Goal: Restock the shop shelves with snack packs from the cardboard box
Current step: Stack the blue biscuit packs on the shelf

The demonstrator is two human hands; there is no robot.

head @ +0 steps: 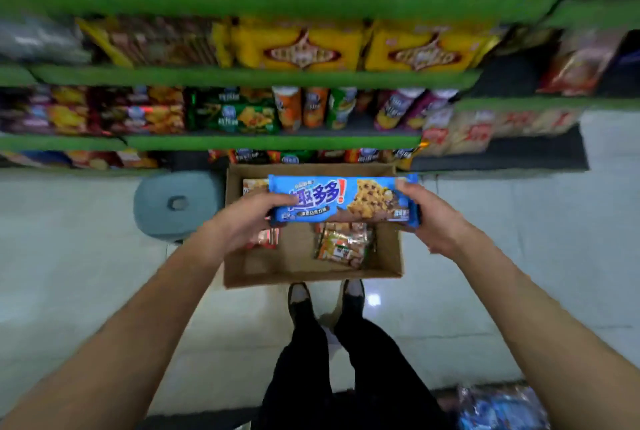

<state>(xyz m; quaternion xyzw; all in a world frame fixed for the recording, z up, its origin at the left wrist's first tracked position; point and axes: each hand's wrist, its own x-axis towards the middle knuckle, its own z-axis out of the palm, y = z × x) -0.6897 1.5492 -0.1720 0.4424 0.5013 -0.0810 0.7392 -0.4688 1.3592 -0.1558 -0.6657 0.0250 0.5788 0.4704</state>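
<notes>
A person's two bare hands hold one long blue cookie pack (pixel 341 200) level between them, seen from above by a camera on the head. The left hand (pixel 251 218) grips the pack's left end, thumb lying across the front near the printed white characters, fingers curled beneath. The right hand (pixel 424 218) grasps the right end, thumb over the top corner beside a picture of chocolate-chip cookies, fingers wrapped under the edge. Both forearms are bare and stretch up from the bottom corners of the view.

The pack is held in the air directly above an open cardboard box (pixel 304 273) standing on a pale tiled floor (pixel 86 273). Inside the box lie a few other snacks: an orange and green packet (pixel 343 244) on the right, and a red and white packet (pixel 266 239) partly hidden under the left hand. Just left of the box stands a round grey stool (pixel 173 204). Below the box the person's black trousers and dark shoes (pixel 299 294) show, toes almost at the box's near wall.

Beyond the box rise green-edged shop shelves (pixel 242 77), blurred, stocked with yellow biscuit bags (pixel 301 46), tubes of crisps (pixel 289 110) and green and red packets. A blue wrapped bundle (pixel 502 409) sits at the lower right corner
</notes>
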